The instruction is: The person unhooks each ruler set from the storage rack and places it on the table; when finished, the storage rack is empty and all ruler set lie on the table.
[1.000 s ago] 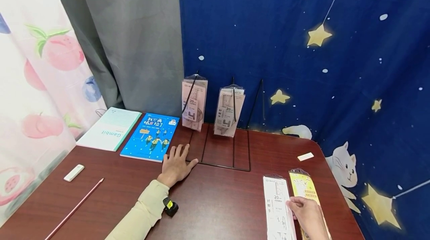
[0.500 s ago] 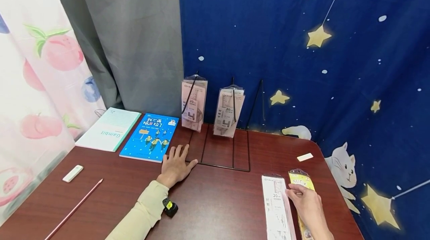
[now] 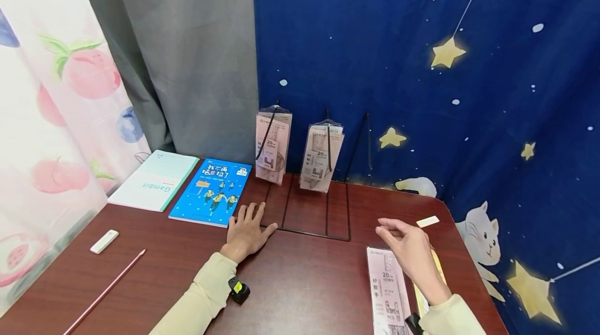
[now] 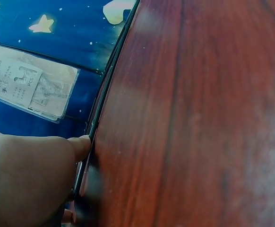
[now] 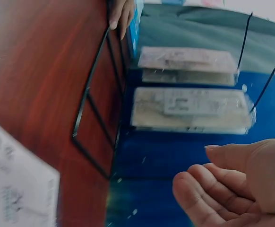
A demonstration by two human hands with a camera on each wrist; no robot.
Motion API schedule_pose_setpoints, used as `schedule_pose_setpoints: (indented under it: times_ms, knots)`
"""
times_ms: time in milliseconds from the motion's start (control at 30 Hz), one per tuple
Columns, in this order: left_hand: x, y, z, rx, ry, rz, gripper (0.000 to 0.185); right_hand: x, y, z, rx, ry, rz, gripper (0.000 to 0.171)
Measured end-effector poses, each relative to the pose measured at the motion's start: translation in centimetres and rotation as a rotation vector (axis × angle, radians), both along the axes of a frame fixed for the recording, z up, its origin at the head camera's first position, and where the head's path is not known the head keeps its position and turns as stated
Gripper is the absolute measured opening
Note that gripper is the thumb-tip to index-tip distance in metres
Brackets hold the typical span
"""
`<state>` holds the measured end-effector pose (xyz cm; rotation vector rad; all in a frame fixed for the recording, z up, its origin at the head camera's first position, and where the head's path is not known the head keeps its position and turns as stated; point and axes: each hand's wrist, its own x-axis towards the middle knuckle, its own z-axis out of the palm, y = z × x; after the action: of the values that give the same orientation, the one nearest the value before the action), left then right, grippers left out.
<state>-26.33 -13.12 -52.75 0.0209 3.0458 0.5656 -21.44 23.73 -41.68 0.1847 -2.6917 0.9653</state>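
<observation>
My left hand (image 3: 246, 237) rests with spread fingers on the front left part of a black wire display rack (image 3: 307, 232); its thumb lies along the front bar in the left wrist view. Two groups of pink ruler-set packets hang from the rack: a left one (image 3: 271, 150) and a middle one (image 3: 321, 160). The right prong carries nothing. My right hand (image 3: 410, 254) hovers over the table's right side, fingers loosely bent, with nothing between thumb and fingertips in the right wrist view. Below it lies another ruler-set packet (image 3: 386, 290), beside a yellow packet (image 3: 438, 267) mostly covered by the hand and sleeve.
A blue booklet (image 3: 211, 194) and a pale green notebook (image 3: 152, 181) lie at the back left. Nearer are a white eraser-like block (image 3: 104, 241) and a pink pencil (image 3: 108, 290). A small white piece (image 3: 427, 221) lies back right. Curtains hang behind the table.
My right hand has left the edge of the ruler-set packet and moved up and forward, its sleeve coming into view. The packets stay on the table. My left hand keeps its place.
</observation>
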Motion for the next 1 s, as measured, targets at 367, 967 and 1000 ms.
schedule_pose_setpoints:
  times_ms: [367,967,1000]
  knots:
    - [0.2,-0.1,0.1,-0.005,0.037,0.002,0.076,-5.3,-3.7,1.5,-0.165,0.078,0.103,0.03]
    - [0.2,0.1,-0.2,0.0,0.025,0.001,0.077,-13.4,-8.1,0.5,-0.444,-0.027,0.08,0.034]
    - [0.2,0.1,-0.1,0.001,0.026,0.002,0.077,-13.7,-8.2,0.5,-0.446,-0.025,0.078,0.035]
